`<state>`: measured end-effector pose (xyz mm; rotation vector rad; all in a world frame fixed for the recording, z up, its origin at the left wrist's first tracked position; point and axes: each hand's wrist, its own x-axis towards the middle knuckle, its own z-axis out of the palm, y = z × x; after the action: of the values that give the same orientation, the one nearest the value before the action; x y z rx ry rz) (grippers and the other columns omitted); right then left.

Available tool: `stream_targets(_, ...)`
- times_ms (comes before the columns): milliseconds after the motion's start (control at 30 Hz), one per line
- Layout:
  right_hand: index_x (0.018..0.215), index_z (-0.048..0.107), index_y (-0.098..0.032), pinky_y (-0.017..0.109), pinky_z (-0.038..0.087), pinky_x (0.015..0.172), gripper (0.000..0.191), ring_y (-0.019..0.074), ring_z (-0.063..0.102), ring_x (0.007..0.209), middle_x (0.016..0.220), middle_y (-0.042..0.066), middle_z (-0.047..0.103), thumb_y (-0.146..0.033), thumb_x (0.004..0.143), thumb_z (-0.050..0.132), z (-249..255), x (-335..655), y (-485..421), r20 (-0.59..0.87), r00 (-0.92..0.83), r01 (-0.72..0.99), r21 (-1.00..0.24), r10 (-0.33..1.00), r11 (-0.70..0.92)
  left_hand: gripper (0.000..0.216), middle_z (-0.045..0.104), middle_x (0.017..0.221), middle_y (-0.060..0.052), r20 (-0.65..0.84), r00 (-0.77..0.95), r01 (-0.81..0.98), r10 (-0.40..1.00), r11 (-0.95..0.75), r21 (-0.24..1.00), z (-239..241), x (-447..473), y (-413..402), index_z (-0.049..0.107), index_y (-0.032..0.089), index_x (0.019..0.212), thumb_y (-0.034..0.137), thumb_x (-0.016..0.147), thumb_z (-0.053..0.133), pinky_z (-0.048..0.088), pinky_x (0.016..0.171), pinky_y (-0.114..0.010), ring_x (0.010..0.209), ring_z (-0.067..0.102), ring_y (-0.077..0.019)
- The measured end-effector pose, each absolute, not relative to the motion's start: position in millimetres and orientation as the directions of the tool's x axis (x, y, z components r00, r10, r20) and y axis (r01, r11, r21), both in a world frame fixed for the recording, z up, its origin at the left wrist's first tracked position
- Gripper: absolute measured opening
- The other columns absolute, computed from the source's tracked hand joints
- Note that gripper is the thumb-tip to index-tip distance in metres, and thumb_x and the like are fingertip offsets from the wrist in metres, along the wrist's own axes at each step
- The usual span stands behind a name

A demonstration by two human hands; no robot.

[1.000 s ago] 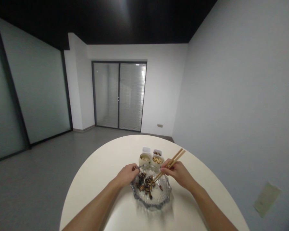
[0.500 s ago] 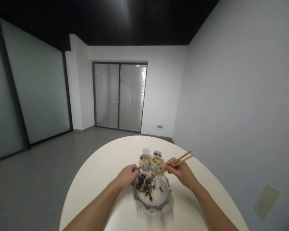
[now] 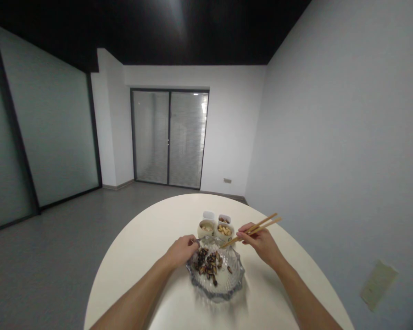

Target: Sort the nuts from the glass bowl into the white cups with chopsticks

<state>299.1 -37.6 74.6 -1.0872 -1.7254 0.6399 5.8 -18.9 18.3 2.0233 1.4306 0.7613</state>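
Observation:
My left hand (image 3: 183,251) is closed at the left rim of a scalloped clear glass bowl (image 3: 223,291), its fingers gripping the edge. Dark brown, elongated pieces (image 3: 206,268), perhaps seeds or nuts, lie mostly in the bowl's left half. In my right hand (image 3: 261,243) is a pair of wooden chopsticks (image 3: 269,222), their tips pointing left over the bowl's far part. Whether the tips hold anything is too small to tell. Just behind the bowl stand a cup with pale pieces (image 3: 206,227) and a cup of peanut-like tan pieces (image 3: 224,230).
Farther back are a white container (image 3: 209,215) and a small white dish with brown pieces (image 3: 224,219). Everything stands on a round cream table (image 3: 141,243). A grey-white wall (image 3: 330,151) rises on the right, and a glass door (image 3: 170,137) is at the back.
My right hand and the chopsticks have moved slightly right, and the tips have lifted away from the brown pieces towards the far rim. The left hand stays at the rim.

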Motion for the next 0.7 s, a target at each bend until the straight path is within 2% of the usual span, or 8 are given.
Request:
stream_targets(267, 0.084, 0.07, -0.019, 0.028, 0.057, 0.058, 0.039, 0.0195, 0.07, 0.063, 0.074, 0.005, 0.073, -0.057, 0.082, 0.069, 76, 284, -45, 0.384, -0.253, 0.458, -0.761, 0.888, 0.459, 0.028, 0.073, 0.085, -0.006, 0.134, 0.269, 0.664, 0.954, -0.285, 0.691, 21, 9, -19, 0.069, 0.015, 0.087, 0.032, 0.086, 0.047, 0.042, 0.067, -0.025, 0.078, 0.062, -0.0188)
stream_targets(433, 0.085, 0.072, -0.02, 0.028, 0.056, 0.061, 0.03, 0.0211, 0.071, 0.068, 0.076, 0.005, 0.074, -0.05, 0.086, 0.068, 72, 275, -46, 0.419, -0.271, 0.527, -0.689, 0.867, 0.497, 0.029, 0.073, 0.088, -0.007, 0.134, 0.278, 0.659, 0.951, -0.29, 0.694, 19, 7, -19, 0.07, 0.015, 0.088, 0.031, 0.085, 0.046, 0.043, 0.068, -0.026, 0.08, 0.063, -0.02)
stream_targets(633, 0.087, 0.069, -0.018, 0.029, 0.056, 0.058, 0.036, 0.0196, 0.069, 0.059, 0.07, 0.003, 0.071, -0.055, 0.086, 0.067, 72, 270, -49, 0.387, -0.299, 0.437, -0.757, 0.872, 0.486, 0.029, 0.072, 0.086, -0.007, 0.123, 0.265, 0.665, 0.956, -0.274, 0.695, 22, 5, -22, 0.07, 0.015, 0.088, 0.032, 0.084, 0.046, 0.041, 0.068, -0.027, 0.08, 0.063, -0.0205)
stream_targets(700, 0.086, 0.069, -0.019, 0.03, 0.056, 0.061, 0.035, 0.0201, 0.07, 0.061, 0.07, 0.003, 0.072, -0.054, 0.086, 0.067, 74, 271, -50, 0.395, -0.3, 0.458, -0.739, 0.869, 0.494, 0.029, 0.072, 0.086, -0.007, 0.122, 0.262, 0.667, 0.957, -0.271, 0.694, 23, 6, -23, 0.07, 0.015, 0.087, 0.032, 0.084, 0.047, 0.042, 0.068, -0.027, 0.08, 0.063, -0.0202)
